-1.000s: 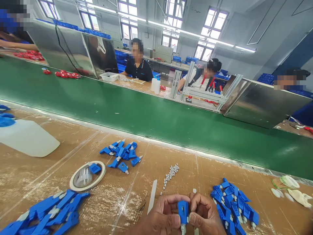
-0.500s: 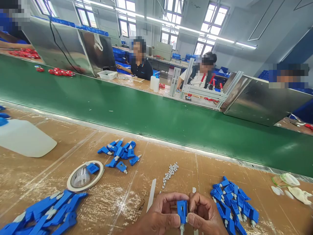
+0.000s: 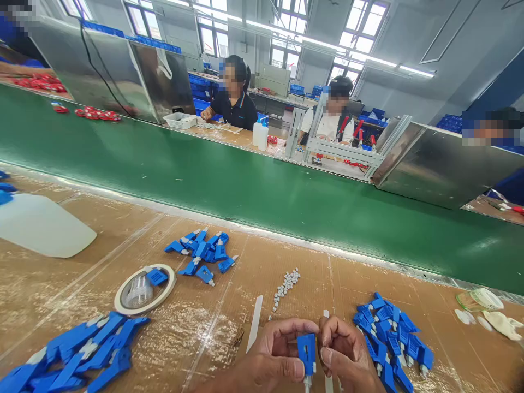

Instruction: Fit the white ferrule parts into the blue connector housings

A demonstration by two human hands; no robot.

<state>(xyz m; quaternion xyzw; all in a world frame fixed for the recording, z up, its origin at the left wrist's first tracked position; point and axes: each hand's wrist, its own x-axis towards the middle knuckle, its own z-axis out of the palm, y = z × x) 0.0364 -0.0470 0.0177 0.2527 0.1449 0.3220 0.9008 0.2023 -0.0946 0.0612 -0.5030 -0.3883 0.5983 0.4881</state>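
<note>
Near the bottom centre, my left hand [image 3: 282, 355] grips a small blue plastic part [image 3: 307, 350] between thumb and fingers; a slot shows in its face and a pale tip points down. Just right of it is my right hand [image 3: 346, 352], its thumb and fingers pinched together close to the part's right side. Whatever lies in that pinch is hidden. Beyond the hands lies a small heap of light grey pieces [image 3: 287, 286]. A pile of blue parts [image 3: 393, 338] is to the right of my right hand.
More blue parts lie in a far pile [image 3: 204, 252] and a near-left pile [image 3: 82, 352]. A tape roll [image 3: 118, 297] surrounds a clear cup. A white bottle [image 3: 45, 226] lies left. Beyond the green belt [image 3: 245, 185], people sit at benches. A jar [image 3: 478, 299] is at right.
My right hand's fingertips have drawn slightly away from the blue part, which my left hand still holds. Across the belt, the seated people have shifted their heads and arms.
</note>
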